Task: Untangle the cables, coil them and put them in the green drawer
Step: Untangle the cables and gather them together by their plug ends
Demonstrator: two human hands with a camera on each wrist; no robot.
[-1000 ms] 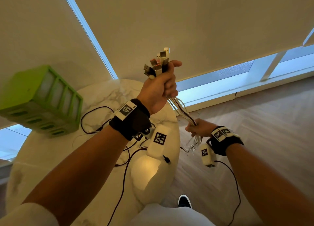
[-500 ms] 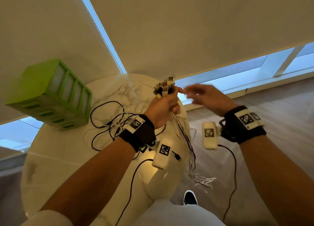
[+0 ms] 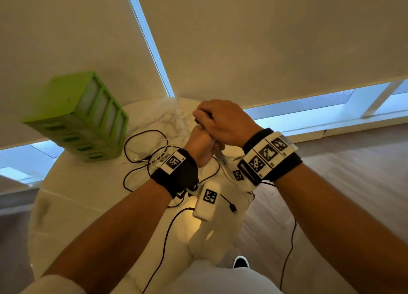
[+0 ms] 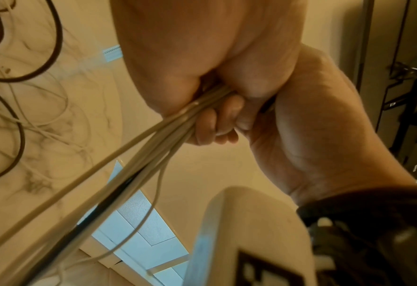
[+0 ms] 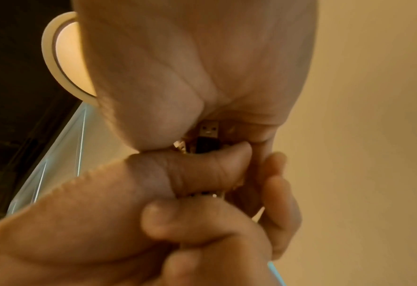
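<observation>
My left hand grips a bundle of mostly white cables in a fist above the round marble table. My right hand is cupped over the top of that fist, its fingers curled round the plug ends. Under its palm a USB plug shows in the right wrist view, with my left thumb lying across below it. The bundle runs out of the fist and hangs toward the floor. The green drawer unit stands at the table's back left, well away from both hands.
Loose black and white cables lie tangled on the table between the drawer unit and my left wrist. Wooden floor stretches to the right, with a shoe below. Window blinds hang behind the table.
My right hand let go low on the bundle, rose and closed over the plug ends. The left hand came down toward the table with the bundle.
</observation>
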